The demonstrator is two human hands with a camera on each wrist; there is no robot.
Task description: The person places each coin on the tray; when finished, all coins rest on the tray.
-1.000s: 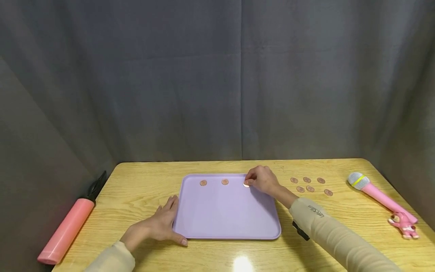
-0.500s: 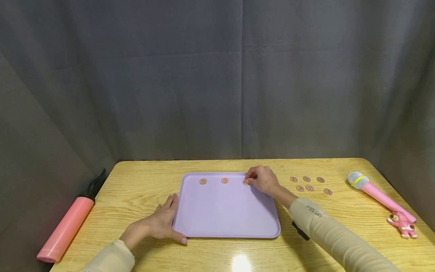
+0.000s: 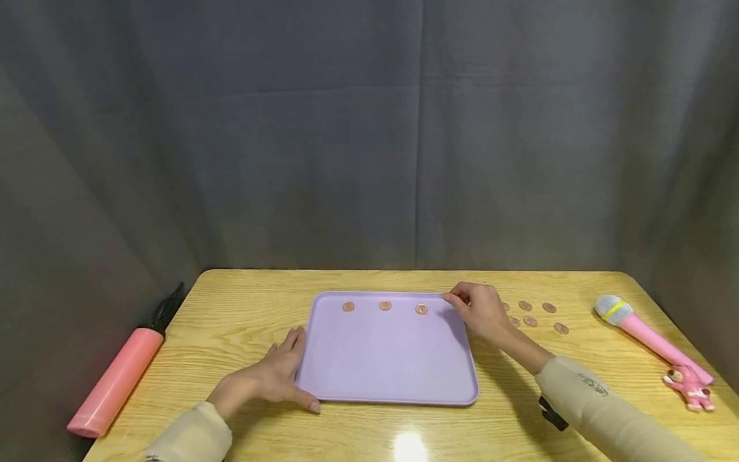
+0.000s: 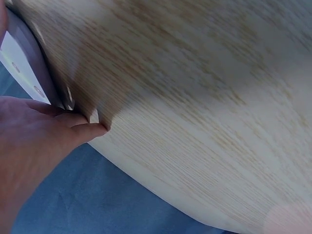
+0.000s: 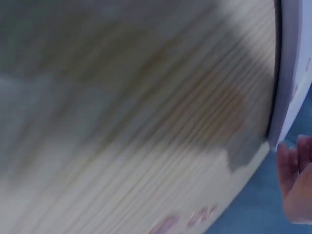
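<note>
A lilac tray point(image 3: 387, 359) lies on the wooden table. Three copper coins form a row along its far side: a left coin point(image 3: 348, 307), a middle coin point(image 3: 385, 306) and a right coin point(image 3: 421, 309). My left hand point(image 3: 271, 378) touches the tray's left edge, fingers extended, thumb by the near left corner; the left wrist view shows this hand point(image 4: 44, 131) beside the tray too. Over the far right corner hovers my right hand point(image 3: 482, 312), fingers loosely bent, nothing visible between them. In the right wrist view, that hand point(image 5: 297, 180) is partly cut off.
Several more copper coins point(image 3: 530, 321) lie on the table right of the tray, one partly behind my right hand. Further right are a pink toy microphone point(image 3: 649, 340) and a small pink figurine point(image 3: 689, 387). A pink hand pump point(image 3: 118, 378) lies at the left edge.
My right hand has let go of the third coin, which now lies flat on the tray, and has moved right to the far right corner. My left hand has stayed at the tray's edge.
</note>
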